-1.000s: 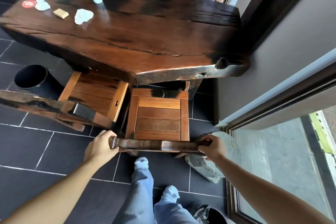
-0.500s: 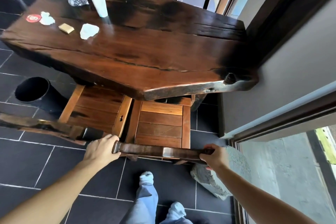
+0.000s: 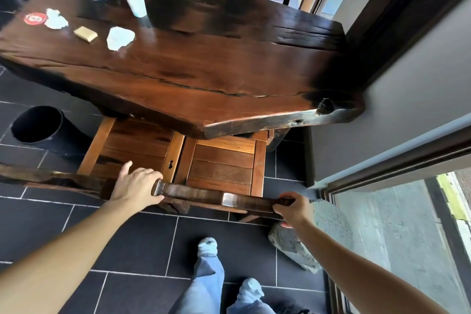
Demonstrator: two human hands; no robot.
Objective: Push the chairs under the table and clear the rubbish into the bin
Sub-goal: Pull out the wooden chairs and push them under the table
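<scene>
Since a sec ago the right chair (image 3: 224,160) has slid further under the table (image 3: 204,64), seat now abt half covered, and the left hand (image 3: 137,185) has loosened, fingers spread over the left end of the backrest (image 3: 216,196). Going L to R: bin (image 3: 38,125) on the floor by the left chair (image 3: 132,145), rubbish (image 3: 119,38) still on the tabletop well off to the far left, right hand (image 3: 293,208) clenched round the rail's right end. That rail runs left-right betw. both hands, table straight ahead of it, so I'd judge the rest is a push straight fwd.
</scene>
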